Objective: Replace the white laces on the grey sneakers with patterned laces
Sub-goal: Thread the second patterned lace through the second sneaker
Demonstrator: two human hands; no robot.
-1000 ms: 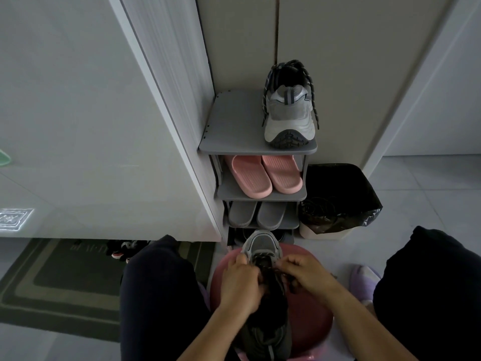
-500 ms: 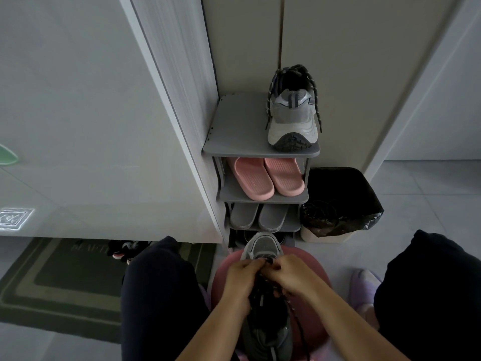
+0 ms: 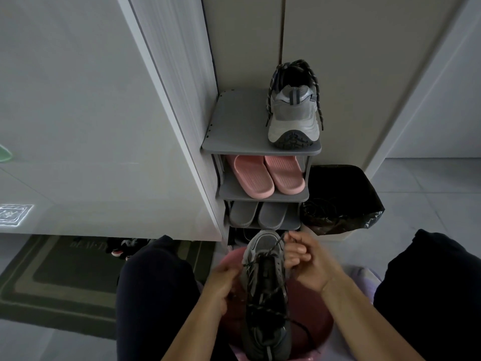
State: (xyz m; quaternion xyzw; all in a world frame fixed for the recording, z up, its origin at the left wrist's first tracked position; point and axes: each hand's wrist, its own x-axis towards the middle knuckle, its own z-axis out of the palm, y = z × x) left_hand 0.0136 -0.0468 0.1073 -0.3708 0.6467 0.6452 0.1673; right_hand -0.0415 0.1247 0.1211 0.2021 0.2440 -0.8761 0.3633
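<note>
We found the left hand [image 3: 224, 284] at the near left flank of the grey sneaker [image 3: 265, 295]. Its fingers were curled and, as far as blur allowed, pinching one strand of the patterned lace [image 3: 276, 244]. That sneaker lay on the red stool [image 3: 321, 328], toe away from the person, with dark lace crossing its eyelets. No white lace was visible. Above it, the second sneaker [image 3: 294, 113] stood on the top of the shoe rack [image 3: 234, 121], already carrying patterned laces whose ends hung loose. The right hand [image 3: 309, 261] was closed, pinching the other strand near the toe. We judged one shoe relaced though untied and the other partly threaded. The dim light hid how many eyelets remained.
</note>
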